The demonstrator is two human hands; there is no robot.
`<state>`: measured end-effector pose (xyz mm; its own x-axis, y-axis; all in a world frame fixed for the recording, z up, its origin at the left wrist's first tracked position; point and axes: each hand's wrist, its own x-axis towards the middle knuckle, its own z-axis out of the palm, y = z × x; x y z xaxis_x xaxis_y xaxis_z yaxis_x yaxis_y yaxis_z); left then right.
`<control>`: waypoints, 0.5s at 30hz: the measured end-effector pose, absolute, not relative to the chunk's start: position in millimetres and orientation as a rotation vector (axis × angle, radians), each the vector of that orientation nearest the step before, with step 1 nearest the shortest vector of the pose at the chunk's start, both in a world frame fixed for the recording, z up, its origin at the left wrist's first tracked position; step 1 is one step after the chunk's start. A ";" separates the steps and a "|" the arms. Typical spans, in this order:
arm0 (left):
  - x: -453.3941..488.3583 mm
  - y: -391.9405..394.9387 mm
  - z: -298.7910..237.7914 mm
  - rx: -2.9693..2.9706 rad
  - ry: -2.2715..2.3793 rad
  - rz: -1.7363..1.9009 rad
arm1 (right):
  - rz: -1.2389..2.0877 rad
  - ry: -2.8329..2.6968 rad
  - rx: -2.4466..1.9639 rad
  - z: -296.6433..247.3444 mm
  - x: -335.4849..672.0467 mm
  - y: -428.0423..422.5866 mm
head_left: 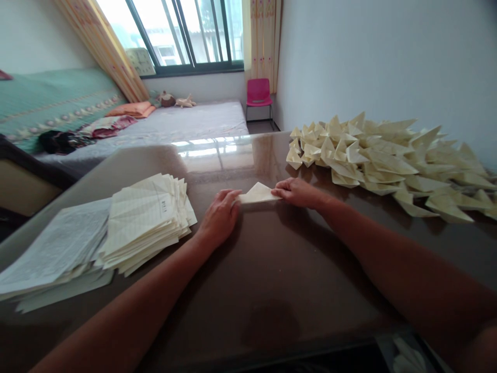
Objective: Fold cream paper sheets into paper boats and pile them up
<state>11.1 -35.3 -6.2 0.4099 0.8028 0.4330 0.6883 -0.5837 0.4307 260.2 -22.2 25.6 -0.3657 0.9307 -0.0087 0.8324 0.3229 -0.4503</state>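
Observation:
A cream sheet folded into a flat triangle (258, 195) lies on the dark glossy table (272, 269) in front of me. My left hand (220, 216) presses its left corner, fingers curled together onto the paper. At the right corner my right hand (298, 192) pins the edge down with closed fingers. Both forearms reach in from the bottom of the view.
A stack of flat cream sheets (145, 220) sits to the left, beside a pile of printed pages (54, 254). A large heap of folded paper shapes (388, 155) covers the table's right side. Beyond are a bed (174, 124), a pink chair (258, 93) and a window.

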 end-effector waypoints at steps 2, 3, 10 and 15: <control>7.2 -25.7 -8.4 2.204 1.383 1.031 | 0.659 -2.257 -1.560 26.2 261.4 -22.2; 5.7 -22.3 -8.9 2.081 1.382 1.038 | 0.700 -2.241 -1.536 25.9 261.6 -22.4; 3.8 -18.8 -4.7 1.679 1.247 0.905 | 0.641 -2.242 -1.528 22.0 258.1 -23.2; 4.0 -20.9 -3.4 1.605 1.218 0.886 | 0.545 -2.310 -1.536 17.5 253.6 -21.9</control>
<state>4.0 -20.9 -3.4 0.2557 0.9666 0.0192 0.3163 -0.1024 0.9431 253.6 -21.9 17.5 -0.3750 0.9258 0.0484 0.8064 0.3516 -0.4754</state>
